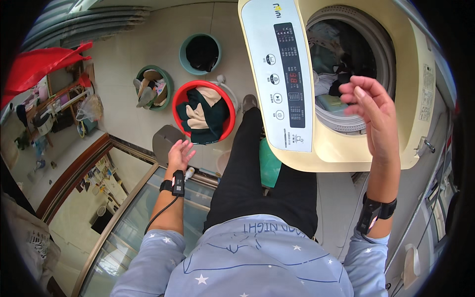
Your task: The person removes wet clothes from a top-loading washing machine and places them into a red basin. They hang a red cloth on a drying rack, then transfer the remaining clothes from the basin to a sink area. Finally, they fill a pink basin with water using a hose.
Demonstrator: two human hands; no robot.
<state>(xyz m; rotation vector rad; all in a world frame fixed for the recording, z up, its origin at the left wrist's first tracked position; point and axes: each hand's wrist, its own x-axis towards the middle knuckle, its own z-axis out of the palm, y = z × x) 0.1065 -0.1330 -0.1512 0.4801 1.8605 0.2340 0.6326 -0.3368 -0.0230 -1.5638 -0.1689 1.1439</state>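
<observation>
My right hand (369,102) hovers over the front part of a top-loading washing machine's round opening, fingers loosely curled and nothing seen in it. Inside the drum (350,122) lie wet-looking clothes (326,41), dark and white, with a pale green patch near the front. The cream machine (341,157) has a control panel (293,74) with a lit red display. My left hand (179,156) is held out on the left, fingers apart, holding nothing. Nearest to it is a red basin (232,124) of dark green and beige clothing (204,115).
Beyond the red basin stand a teal bucket (182,50) with dark contents and a green basin (169,87) of shoes. A grey-brown bin-like object (167,143) sits by my left hand. A glass-panelled door (148,219) flanks my left side. Between my legs is a green plastic item (269,163).
</observation>
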